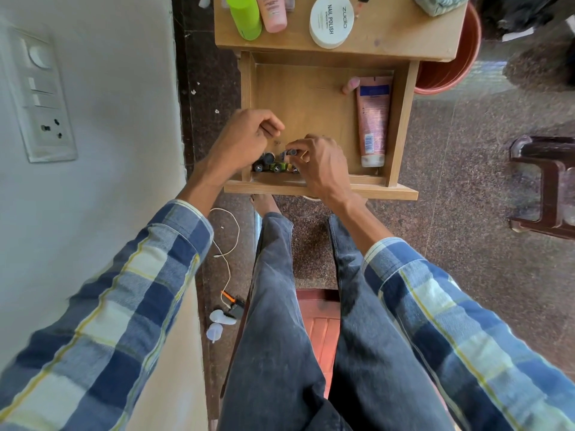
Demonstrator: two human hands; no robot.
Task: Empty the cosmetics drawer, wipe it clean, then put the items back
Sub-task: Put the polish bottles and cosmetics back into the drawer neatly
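**Small bottles crowd the drawer's near corner**

Nearest the person, both hands work over the front left corner of the open drawer (401, 126). The right hand (317, 163) has its grip pinched together on a small dark-capped bottle (291, 152). The left hand (245, 138) hovers with fingers curled; whether it holds anything I cannot tell. Beneath them, several little bottles (270, 164) stand packed together against the drawer's front wall.

The likely trouble is a knock: fingers reaching into that tight cluster could tip a neighbour and send the rest over, since they sit touching. A weak pinch on a smooth cap could also let the bottle drop.

Room is poor at that corner, boxed in by the left and front walls. The middle of the drawer is bare wood, so lifting straight up and toward it looks safest. Further back, a pink tube (373, 119) lies along the right wall. Beyond, the surface (404, 35) carries a white jar (332, 21), a green bottle (244, 15) and a pink bottle (273, 12).
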